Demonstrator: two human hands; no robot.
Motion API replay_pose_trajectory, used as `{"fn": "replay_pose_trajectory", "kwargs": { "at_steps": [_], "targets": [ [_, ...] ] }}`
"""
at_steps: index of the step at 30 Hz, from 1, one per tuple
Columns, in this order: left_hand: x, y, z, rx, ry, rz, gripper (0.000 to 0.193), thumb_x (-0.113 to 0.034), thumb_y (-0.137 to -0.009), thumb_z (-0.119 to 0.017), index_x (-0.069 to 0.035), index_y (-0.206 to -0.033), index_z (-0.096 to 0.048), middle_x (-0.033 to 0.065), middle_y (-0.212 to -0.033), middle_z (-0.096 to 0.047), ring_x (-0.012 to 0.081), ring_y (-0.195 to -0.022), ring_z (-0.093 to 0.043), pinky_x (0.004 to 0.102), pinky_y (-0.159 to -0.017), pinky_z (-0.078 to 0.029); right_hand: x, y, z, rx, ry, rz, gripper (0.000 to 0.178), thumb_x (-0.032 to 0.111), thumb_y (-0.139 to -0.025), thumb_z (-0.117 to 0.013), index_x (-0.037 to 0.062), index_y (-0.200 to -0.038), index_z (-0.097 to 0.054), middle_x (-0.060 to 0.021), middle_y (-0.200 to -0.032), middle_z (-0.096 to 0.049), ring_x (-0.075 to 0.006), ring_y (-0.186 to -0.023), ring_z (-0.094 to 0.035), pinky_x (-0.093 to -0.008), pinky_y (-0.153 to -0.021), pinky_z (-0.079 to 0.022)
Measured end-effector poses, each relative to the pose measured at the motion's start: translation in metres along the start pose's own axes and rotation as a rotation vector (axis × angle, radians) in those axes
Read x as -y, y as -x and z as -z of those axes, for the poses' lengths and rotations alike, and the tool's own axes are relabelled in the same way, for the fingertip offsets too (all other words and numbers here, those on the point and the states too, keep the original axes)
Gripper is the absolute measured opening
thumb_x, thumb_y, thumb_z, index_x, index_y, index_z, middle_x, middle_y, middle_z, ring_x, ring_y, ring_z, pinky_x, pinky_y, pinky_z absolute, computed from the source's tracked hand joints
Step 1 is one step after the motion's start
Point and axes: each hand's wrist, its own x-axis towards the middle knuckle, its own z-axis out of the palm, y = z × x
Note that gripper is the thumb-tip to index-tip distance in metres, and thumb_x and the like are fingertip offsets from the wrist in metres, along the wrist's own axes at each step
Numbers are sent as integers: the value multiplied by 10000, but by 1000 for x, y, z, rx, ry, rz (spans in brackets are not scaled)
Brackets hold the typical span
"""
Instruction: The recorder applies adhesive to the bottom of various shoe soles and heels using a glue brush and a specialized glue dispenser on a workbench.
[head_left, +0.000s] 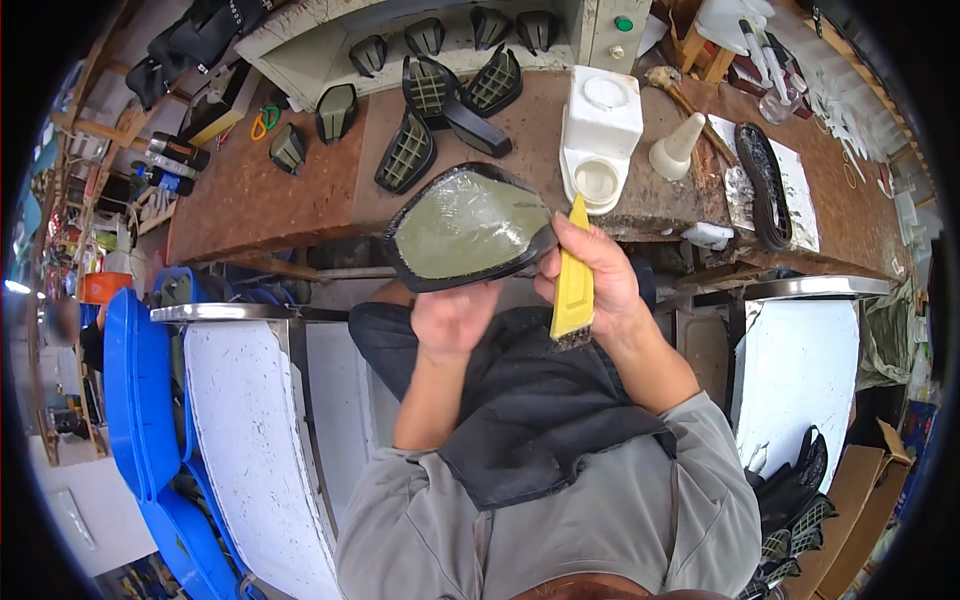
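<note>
A black-rimmed shoe sole piece [465,225], with a glossy, wet-looking olive face turned up, is held before the bench edge. My left hand [455,318] supports it from below, its fingers mostly hidden behind the piece. My right hand [605,270] is closed around a yellow-handled brush [573,295], dark bristles pointing down toward my lap. The right fingertips also touch the piece's right end. Just beyond stands a white container [600,130] with a round opening in its lower front part.
Several black sole pieces [405,150] with olive lattice insides lie on the brown bench [240,200]. A cream cone-shaped bottle [677,150] and a dark sole [763,185] are to the right. White-topped stands [250,430] flank me; blue bins [130,390] are at far left.
</note>
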Motion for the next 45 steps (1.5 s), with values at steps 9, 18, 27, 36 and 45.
{"fn": "replay_pose_trajectory", "kwargs": {
  "at_steps": [9,18,27,36,45],
  "targets": [
    [23,-12,4,-116,-40,-106,600,-197,-821,-665,-87,-1342,-388,75,-1332,-447,271,-1229,-423,468,-1047,-298,-9,-4,19,-42,67,-115,269,251,-940,-529,28,-853,-651,-70,-712,-658,-125,-590,-611,-231,-556,-496],
    [18,-24,36,-227,36,-87,589,-145,-837,-633,-32,-1354,-373,95,-1374,-426,244,-1275,-397,449,-1089,-275,79,1,87,-437,782,562,196,162,-886,-615,-28,-921,-648,-112,-803,-664,-136,-631,-620,-234,-553,-487],
    [43,-22,64,-266,25,26,570,-22,-805,-611,9,-1330,-393,132,-1340,-462,269,-1253,-435,450,-1083,-298,80,-28,121,-442,1637,563,171,134,-850,-652,-10,-938,-678,-83,-763,-659,-122,-614,-578,-254,-553,-448],
    [53,-25,61,-190,-65,31,766,72,-647,-687,21,-1341,-368,153,-1307,-482,278,-1218,-468,428,-1036,-357,89,-23,54,-381,717,437,122,103,-826,-683,-9,-783,-660,-50,-635,-631,-74,-463,-544,-188,-423,-376],
    [36,-11,28,3,-158,20,874,44,-624,-743,-3,-1381,-308,170,-1343,-429,299,-1214,-462,447,-1024,-371,85,-27,-15,320,1505,990,193,124,-781,-711,-50,-842,-654,-151,-733,-662,-160,-479,-562,-244,-417,-413]
  ]
}}
